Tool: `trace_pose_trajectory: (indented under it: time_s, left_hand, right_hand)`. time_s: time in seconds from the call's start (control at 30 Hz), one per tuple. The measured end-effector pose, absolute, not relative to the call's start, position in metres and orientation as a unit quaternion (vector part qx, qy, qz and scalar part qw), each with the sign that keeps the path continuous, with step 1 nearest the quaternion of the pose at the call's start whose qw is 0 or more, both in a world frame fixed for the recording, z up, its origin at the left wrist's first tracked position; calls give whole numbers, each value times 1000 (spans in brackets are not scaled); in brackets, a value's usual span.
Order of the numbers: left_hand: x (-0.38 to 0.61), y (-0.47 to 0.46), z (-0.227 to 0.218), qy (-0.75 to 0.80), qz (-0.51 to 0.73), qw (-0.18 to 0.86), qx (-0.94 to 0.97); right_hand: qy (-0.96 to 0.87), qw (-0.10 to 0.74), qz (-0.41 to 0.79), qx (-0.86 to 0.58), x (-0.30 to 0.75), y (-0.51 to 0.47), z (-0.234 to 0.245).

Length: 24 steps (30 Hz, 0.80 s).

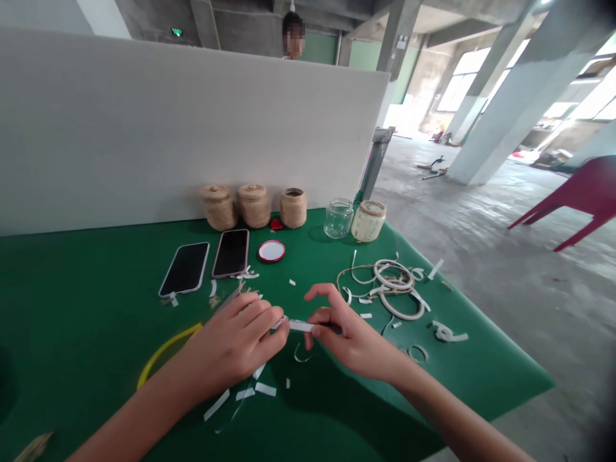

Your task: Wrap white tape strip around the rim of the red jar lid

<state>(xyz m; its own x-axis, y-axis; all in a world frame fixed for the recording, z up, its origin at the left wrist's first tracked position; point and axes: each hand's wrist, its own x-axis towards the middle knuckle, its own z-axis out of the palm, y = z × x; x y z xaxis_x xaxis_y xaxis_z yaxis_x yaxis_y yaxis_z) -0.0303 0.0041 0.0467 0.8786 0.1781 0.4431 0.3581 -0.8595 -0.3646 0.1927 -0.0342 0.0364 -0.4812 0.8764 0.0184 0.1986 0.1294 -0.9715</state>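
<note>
A short white strip (301,326) is stretched level between my two hands, low in the middle of the head view. My left hand (243,340) is closed on its left end, fingers curled over so that their tips are partly hidden. At the other end, my right hand (344,337) pinches the strip between thumb and finger, its index finger raised and bent. Something thin and greyish sticks out behind my left knuckles; I cannot make out what it is. Beneath the hands, cut white pieces (265,389) lie scattered on the green table (120,308).
Twine-wrapped jars (220,208), a clear glass jar (339,219) and a pale covered jar (368,221) line the back. Two phones (185,268) and a red-rimmed lid (272,251) lie in front. Tape rolls (402,307) sit right, a yellow band (163,353) left. A white partition (192,128) stands behind.
</note>
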Motion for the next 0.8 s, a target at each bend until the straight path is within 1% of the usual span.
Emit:
trace_pose_trajectory:
  time_s: [0.23, 0.37, 0.53, 0.67, 0.8]
  left_hand:
    - [-27, 2, 44, -147, -218, 223, -939]
    - [-24, 3, 44, -137, -200, 247, -938]
    - [-22, 7, 32, -140, -166, 225, -950]
    - [-20, 8, 20, -145, -167, 228, -948]
    - [-17, 6, 21, -133, -184, 228, -947]
  right_hand:
    - [-694, 311, 519, -390, 193, -34, 42]
    - [-661, 310, 572, -374, 192, -30, 33]
    - [-584, 315, 659, -354, 191, -25, 18]
    - [-526, 320, 688, -384, 187, -24, 12]
    - [-520, 303, 643, -474, 184, -23, 8]
